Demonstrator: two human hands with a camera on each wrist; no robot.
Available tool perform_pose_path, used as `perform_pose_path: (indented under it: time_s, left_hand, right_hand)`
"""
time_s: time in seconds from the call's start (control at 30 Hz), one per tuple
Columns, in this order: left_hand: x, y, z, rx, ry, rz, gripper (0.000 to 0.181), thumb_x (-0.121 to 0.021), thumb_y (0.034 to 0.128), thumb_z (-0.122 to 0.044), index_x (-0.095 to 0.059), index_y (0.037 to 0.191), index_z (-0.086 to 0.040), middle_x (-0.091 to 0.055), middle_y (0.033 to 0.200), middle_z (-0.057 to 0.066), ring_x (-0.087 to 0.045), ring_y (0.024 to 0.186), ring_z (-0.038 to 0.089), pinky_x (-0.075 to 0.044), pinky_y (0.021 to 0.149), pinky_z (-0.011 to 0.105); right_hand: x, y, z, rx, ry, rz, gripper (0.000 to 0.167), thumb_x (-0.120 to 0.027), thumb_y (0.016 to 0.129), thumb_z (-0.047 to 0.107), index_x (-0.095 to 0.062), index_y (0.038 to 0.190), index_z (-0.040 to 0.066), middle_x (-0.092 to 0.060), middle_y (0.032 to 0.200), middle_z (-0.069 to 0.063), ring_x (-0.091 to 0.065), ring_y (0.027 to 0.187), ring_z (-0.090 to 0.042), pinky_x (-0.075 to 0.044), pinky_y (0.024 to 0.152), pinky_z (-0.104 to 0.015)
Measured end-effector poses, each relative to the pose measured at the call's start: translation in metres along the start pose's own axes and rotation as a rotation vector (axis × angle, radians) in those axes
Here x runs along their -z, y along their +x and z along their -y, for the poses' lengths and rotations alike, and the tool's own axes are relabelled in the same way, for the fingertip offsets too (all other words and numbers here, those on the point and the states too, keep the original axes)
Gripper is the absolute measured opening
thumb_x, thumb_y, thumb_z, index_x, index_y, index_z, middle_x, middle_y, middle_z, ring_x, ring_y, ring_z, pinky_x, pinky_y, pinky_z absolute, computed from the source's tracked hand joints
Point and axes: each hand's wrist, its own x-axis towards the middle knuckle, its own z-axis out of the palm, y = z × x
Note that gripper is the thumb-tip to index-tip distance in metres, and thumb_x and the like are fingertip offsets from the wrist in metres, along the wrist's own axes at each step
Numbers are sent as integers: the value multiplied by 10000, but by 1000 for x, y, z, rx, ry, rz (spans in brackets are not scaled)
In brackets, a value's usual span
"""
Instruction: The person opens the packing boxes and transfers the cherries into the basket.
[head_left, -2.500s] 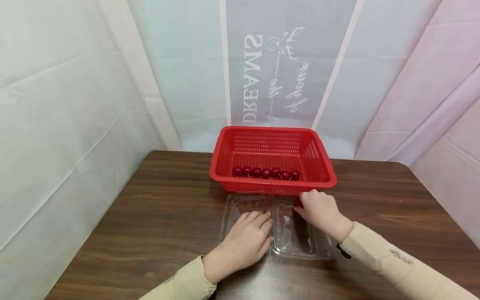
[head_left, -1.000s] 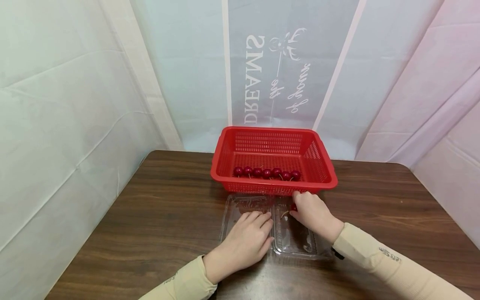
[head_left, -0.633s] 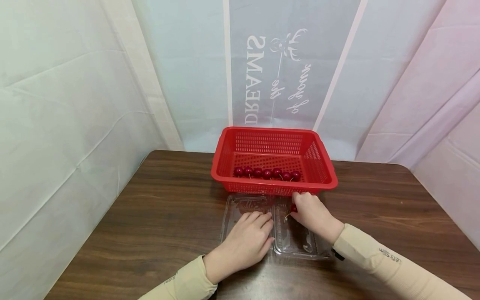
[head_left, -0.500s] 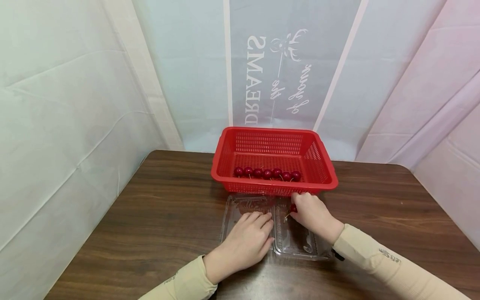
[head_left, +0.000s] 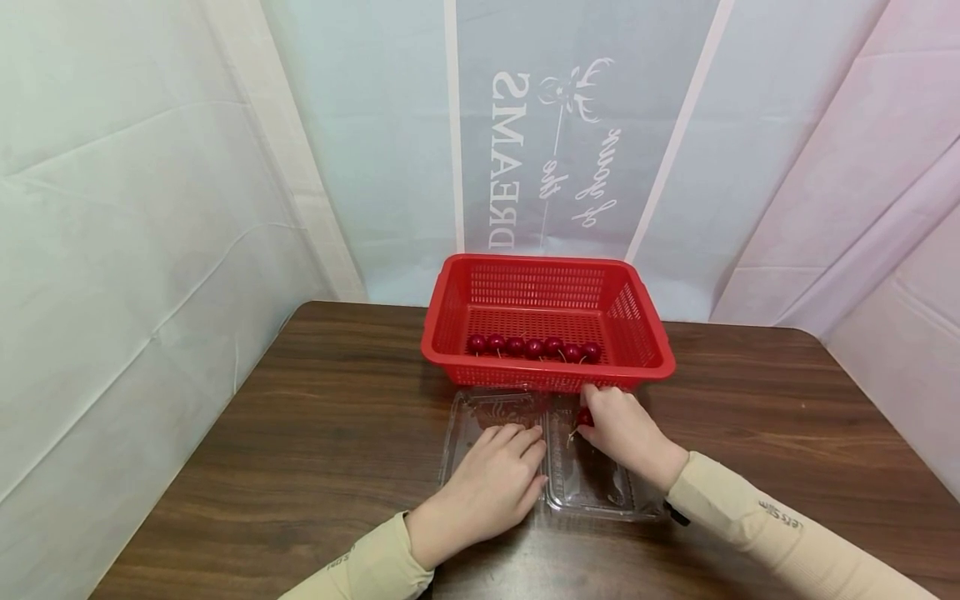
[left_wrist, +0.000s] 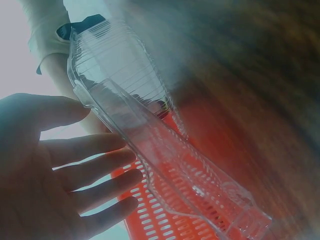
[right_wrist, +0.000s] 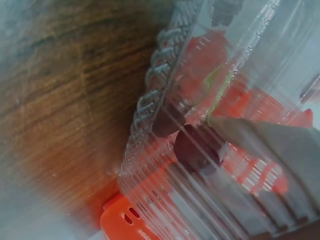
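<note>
A clear plastic clamshell box lies unfolded in front of the red basket. My left hand rests on its left half, fingers fairly straight, and in the left wrist view the fingertips meet the box's rim. Inside the right half, my right hand pinches a dark red cherry whose stem points toward me. Through the clear wall in the right wrist view, the cherry sits by the fingertips. A second dark shape beside it may be a reflection; I cannot tell.
Just behind the box stands a red perforated plastic basket with several cherries in a row along its near side. Brown wood-grain table lies beneath. Pale curtains hang behind it and at both sides.
Compared with the earliest frame, my right hand has shifted a little left with the cherry, and the stem has come into view. My left hand has stayed in place on the box.
</note>
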Motion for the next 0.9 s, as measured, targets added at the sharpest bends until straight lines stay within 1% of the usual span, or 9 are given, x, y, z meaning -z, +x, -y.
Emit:
perform_pose_path:
  time_s: [0.13,0.37,0.6,0.8,0.9]
  left_hand:
    - [0,0,0,-2,0,-1,340,-585,895,-359,-669,1112,-111,-633,1221,41,-570,1106,186,-455,905,335]
    - [0,0,0,0,-5,-3,341,-591,890,-356,-668,1111,-109,-634,1221,42,-570,1110,191,-454,911,337]
    - [-1,0,0,0,5,-6,342,-587,891,-364,-669,1108,-112,-634,1222,38,-569,1112,188,-451,913,336]
    - [-1,0,0,-1,12,-2,347,-581,894,-370,-668,1110,-112,-632,1223,38,-567,1103,180,-450,901,330]
    - [-1,0,0,-1,16,1,351,-581,894,-373,-667,1113,-112,-632,1225,38,-566,1099,178,-451,896,329]
  right_hand:
    - [0,-1,0,11,8,-4,307,-831,605,36,-569,766,41,-530,632,-27,-516,550,-161,-469,527,-342]
    - [3,-2,0,22,25,0,259,-822,622,39,-614,777,56,-581,649,-38,-520,566,-153,-472,553,-340]
    - [6,-3,1,39,12,-19,236,-817,630,46,-646,793,57,-609,673,-56,-551,591,-194,-477,589,-367]
    - [14,-3,3,38,-1,-32,197,-796,658,63,-673,812,60,-627,707,-69,-583,627,-245,-500,618,-408]
    - [19,-4,4,26,0,-30,173,-788,670,70,-676,801,78,-616,703,-53,-582,618,-222,-504,593,-394]
